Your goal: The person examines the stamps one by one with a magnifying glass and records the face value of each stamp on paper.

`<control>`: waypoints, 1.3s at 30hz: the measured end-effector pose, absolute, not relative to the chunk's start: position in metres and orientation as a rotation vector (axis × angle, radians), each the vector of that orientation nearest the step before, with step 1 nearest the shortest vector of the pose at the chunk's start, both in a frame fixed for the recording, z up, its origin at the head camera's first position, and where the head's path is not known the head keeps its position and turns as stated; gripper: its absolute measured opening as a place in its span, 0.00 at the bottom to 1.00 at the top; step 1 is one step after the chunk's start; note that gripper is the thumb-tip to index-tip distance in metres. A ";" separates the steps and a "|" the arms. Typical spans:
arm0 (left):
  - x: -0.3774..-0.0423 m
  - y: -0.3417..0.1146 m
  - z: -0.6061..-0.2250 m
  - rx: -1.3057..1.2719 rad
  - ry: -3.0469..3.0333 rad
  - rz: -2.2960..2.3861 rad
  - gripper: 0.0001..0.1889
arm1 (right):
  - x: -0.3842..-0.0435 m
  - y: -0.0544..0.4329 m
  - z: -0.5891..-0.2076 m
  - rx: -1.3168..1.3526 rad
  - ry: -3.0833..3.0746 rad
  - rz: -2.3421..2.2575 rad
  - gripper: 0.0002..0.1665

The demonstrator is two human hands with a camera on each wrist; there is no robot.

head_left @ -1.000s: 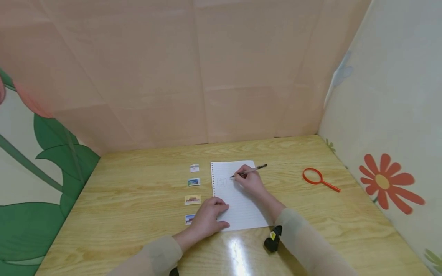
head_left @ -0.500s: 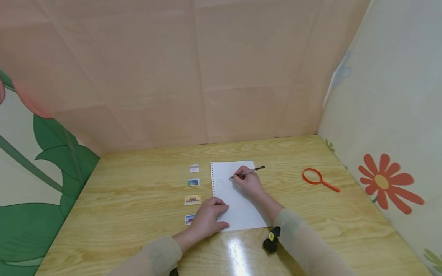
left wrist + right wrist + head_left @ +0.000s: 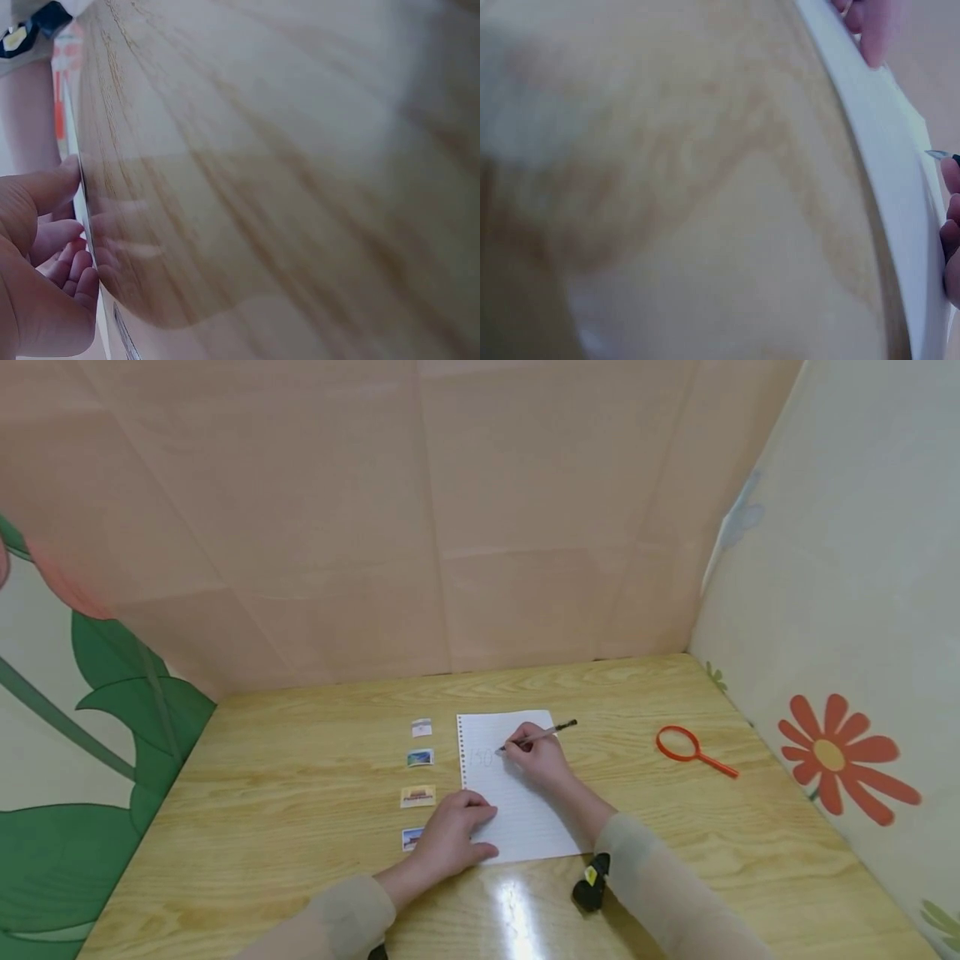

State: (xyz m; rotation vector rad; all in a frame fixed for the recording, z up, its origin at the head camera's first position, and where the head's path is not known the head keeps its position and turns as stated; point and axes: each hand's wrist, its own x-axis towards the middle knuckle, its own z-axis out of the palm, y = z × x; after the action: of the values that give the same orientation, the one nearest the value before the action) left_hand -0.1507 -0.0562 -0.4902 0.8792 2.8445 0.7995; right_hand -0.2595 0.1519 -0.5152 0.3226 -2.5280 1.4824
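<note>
The right hand pinched a slim pen, long axis slanting, tip leftward; the left hand, spread, rested on ruled paper.

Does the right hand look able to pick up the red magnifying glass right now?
Probably not just yet: the right hand holds the pen, which it would likely need to set down first. Otherwise, nothing seems to block the table between hand and magnifying glass.
</note>
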 end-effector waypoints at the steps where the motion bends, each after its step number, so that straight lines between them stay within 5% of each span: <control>1: -0.151 -0.056 -0.490 0.875 2.843 0.801 0.29 | -0.259 0.152 -0.515 0.306 -2.521 1.489 0.05; 39: -0.149 -0.056 -0.489 0.890 2.853 0.816 0.28 | -0.256 0.165 -0.517 0.402 -2.494 1.394 0.04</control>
State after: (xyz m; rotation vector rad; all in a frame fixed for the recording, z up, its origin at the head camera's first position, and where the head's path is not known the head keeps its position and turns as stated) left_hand -0.1488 -0.0562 -0.4886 0.8901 2.8526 0.8161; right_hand -0.2558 0.1653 -0.5170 0.4022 -2.4944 1.3937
